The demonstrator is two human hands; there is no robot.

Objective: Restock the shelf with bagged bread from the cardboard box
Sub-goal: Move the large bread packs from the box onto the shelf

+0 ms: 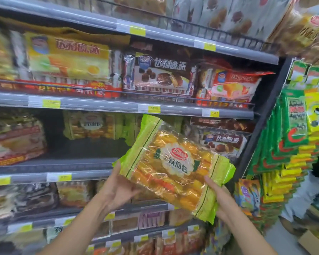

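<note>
In front of store shelving, person holds bread bag point(175, 167), green-edged, clear window showing golden rolls, tilted, raised toward middle shelf point(63, 162). Left hand point(118, 188) grips bag's lower-left edge, fingers curled beneath; right hand point(219, 197) clasps lower-right corner from below. Two-handed hold likely steadies soft, floppy pack. Matching bag point(90, 125) sits further back on same shelf, dark gap beside it: probable destination. Cardboard box point(313, 242) partly visible, bottom right.
</note>
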